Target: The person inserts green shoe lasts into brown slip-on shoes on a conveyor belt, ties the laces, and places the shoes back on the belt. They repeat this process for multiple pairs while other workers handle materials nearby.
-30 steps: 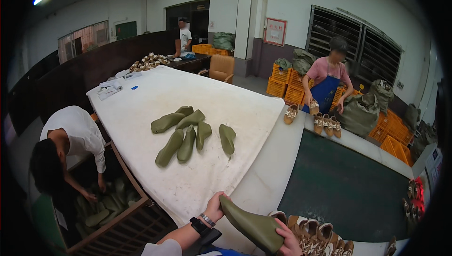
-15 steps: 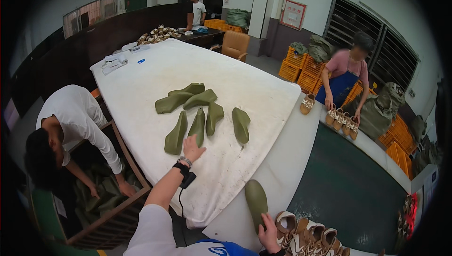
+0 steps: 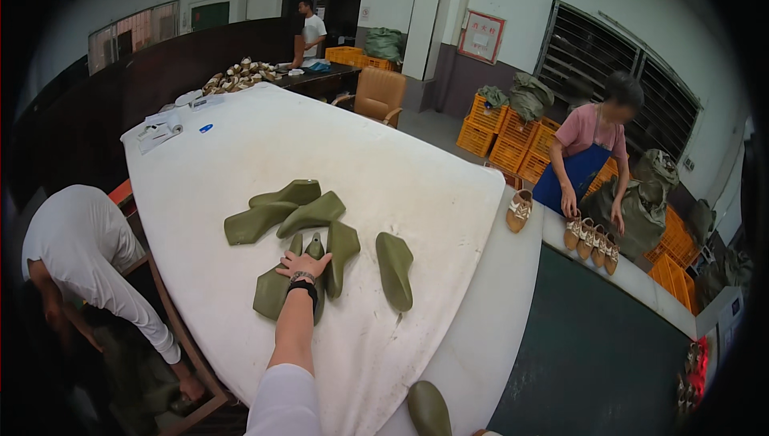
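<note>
My left hand (image 3: 304,266) reaches over a cluster of olive-green shoe lasts on the white-covered table (image 3: 432,187). Its thumb and fingers are spread over the middle shoe last (image 3: 316,244), whose tip shows between them. Partly under the hand lies another last (image 3: 270,295), and close to its right a third (image 3: 342,260). Several more lasts (image 3: 312,213) lie beyond my fingers. One last (image 3: 395,272) sits apart to the right. At the lower edge a further last (image 3: 428,408) is partly cut off; my right hand is out of view.
At left, a person in white (image 3: 88,252) bends over a wooden-framed bin (image 3: 164,308). To the right, an aproned person (image 3: 585,155) handles brown-and-white shoes (image 3: 593,244) beside a dark green belt (image 3: 597,340). Orange crates (image 3: 513,143) and a brown chair (image 3: 379,95) stand behind.
My left hand has moved forward onto the middle last. My right hand and most of the near shoes have left the view as it shifted. The person at left bends lower.
</note>
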A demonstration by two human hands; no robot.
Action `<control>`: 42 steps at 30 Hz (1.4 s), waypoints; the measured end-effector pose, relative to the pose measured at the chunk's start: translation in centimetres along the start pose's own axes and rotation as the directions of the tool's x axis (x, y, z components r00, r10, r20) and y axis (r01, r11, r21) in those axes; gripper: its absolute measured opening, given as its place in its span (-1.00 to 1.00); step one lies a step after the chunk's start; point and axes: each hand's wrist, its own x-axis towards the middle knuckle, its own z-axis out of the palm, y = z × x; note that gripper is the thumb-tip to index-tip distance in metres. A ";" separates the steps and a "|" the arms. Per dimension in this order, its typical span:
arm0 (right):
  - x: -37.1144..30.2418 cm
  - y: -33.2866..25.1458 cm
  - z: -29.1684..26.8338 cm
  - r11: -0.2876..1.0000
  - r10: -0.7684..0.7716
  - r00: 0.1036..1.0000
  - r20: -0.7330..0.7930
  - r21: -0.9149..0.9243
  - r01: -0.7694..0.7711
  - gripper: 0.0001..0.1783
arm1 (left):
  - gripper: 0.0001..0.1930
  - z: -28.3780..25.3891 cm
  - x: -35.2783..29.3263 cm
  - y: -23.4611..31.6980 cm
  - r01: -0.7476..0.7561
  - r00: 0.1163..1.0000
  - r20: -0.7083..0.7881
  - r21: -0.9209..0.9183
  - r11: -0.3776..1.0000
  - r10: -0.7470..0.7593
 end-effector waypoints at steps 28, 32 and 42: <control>0.8 0.8 -0.7 0.995 -0.055 0.988 -0.145 0.074 0.066 -0.37 | -0.45 11.4 -29.3 4.9 -0.931 0.355 0.072 -0.063 0.360 0.932; -3.1 1.9 -1.6 0.998 -0.020 0.985 -0.173 0.060 0.031 -0.33 | -0.44 10.4 -31.6 4.6 -0.842 0.195 0.336 -0.424 0.333 0.921; -4.5 3.6 0.4 0.989 0.093 0.958 -0.270 0.137 -0.058 -0.36 | -0.22 8.0 -28.2 3.1 -0.881 0.349 0.124 0.382 0.280 0.929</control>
